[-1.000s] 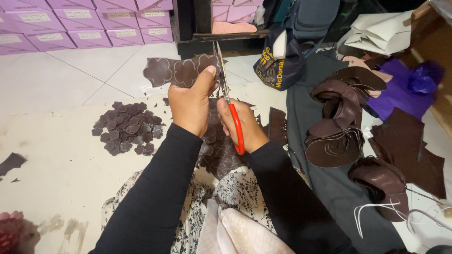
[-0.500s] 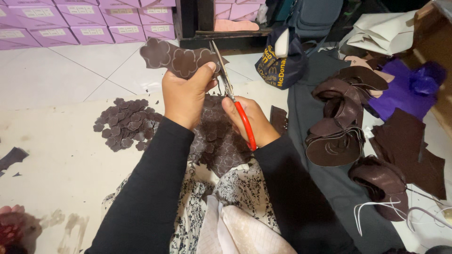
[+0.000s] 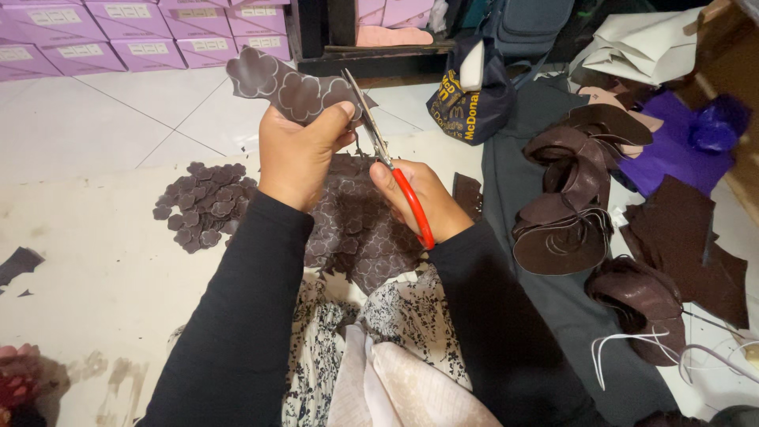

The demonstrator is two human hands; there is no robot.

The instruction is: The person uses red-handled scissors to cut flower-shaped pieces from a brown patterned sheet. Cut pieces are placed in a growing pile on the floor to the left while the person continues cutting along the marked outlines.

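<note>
While the left hand (image 3: 299, 154) pinches a dark brown leather strip of scalloped flower shapes (image 3: 288, 83) up in the air above the lap, its thumb and fingertips sit very near the cutting line, and that is the chief hazard I see: a slip of the blades could nick a finger. Left of the arm, a pile of cut flower pieces (image 3: 204, 207) lies on the pale floor mat (image 3: 95, 261), well apart from the strip. The scissors (image 3: 385, 155), red-handled, stand with their blades meeting the strip's right edge; the right hand (image 3: 423, 202) is wrapped tight around the handles. Because the strip hangs unsupported, it could twist or sag, and the cut might wander into the scalloped outline and spoil a piece. More cut shapes (image 3: 360, 237) rest on the lap, where a freed piece could drop and scatter. Further right, curled leather shoe uppers (image 3: 565, 213) lie clear of the work.
</note>
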